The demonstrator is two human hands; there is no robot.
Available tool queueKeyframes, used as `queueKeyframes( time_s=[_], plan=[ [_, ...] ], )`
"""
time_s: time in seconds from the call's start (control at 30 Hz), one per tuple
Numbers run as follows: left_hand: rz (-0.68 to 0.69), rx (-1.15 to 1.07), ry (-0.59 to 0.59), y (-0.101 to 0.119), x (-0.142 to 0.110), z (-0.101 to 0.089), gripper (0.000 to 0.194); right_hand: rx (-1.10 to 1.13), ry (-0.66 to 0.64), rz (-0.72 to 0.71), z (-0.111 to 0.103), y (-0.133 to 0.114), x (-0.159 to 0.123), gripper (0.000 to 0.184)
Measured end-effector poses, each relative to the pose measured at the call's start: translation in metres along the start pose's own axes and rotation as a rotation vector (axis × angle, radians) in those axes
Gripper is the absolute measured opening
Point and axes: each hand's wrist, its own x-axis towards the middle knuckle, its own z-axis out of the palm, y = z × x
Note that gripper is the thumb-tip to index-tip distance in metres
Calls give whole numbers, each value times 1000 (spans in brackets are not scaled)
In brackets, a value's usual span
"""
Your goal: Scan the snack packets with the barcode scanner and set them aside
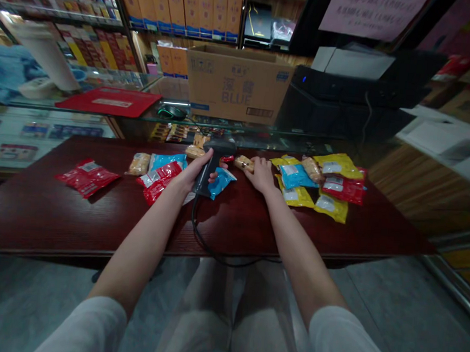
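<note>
My left hand is wrapped round the handle of a black barcode scanner, whose cable hangs toward the table's front edge. The fingers of my right hand close on the right end of a small tan snack pack in clear wrapping. Just behind the scanner lies a blue snack packet. Left of it are red packets, another blue packet and a tan pack. A pile of yellow packets, blue and red ones lies right of my right hand.
One red packet lies apart on the dark red table. Behind the table stands a glass counter with a cardboard box, a mouse, a red mat and a black printer. Stocked shelves rise behind.
</note>
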Motion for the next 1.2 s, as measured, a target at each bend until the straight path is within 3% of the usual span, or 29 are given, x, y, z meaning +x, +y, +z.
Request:
queueKeyframes(
  time_s=[0.07,0.17,0.27,0.37,0.5,0.7,0.93,1.2],
  plan=[
    [0,27,-32,-2,-1,2,51,182,24,94,-2,3,-2,34],
    [6,74,-45,-3,-5,8,53,696,14,283,-7,4,-5,31],
    [9,106,-30,-2,-9,14,57,1177,-123,429,-15,0,-8,29],
    [5,133,-19,-2,-12,17,61,1384,-259,462,-21,-5,-11,30],
    [11,165,-17,-3,-14,17,63,1459,-330,424,-24,-10,-14,33],
    [-11,238,-44,-6,-15,20,63,1497,-298,428,-22,-10,-17,23],
    [94,220,-66,-14,-6,12,53,1432,-342,447,-24,-9,-18,21],
    [138,344,-103,-20,-1,6,59,1420,-331,418,-19,-6,-17,15]
  ],
)
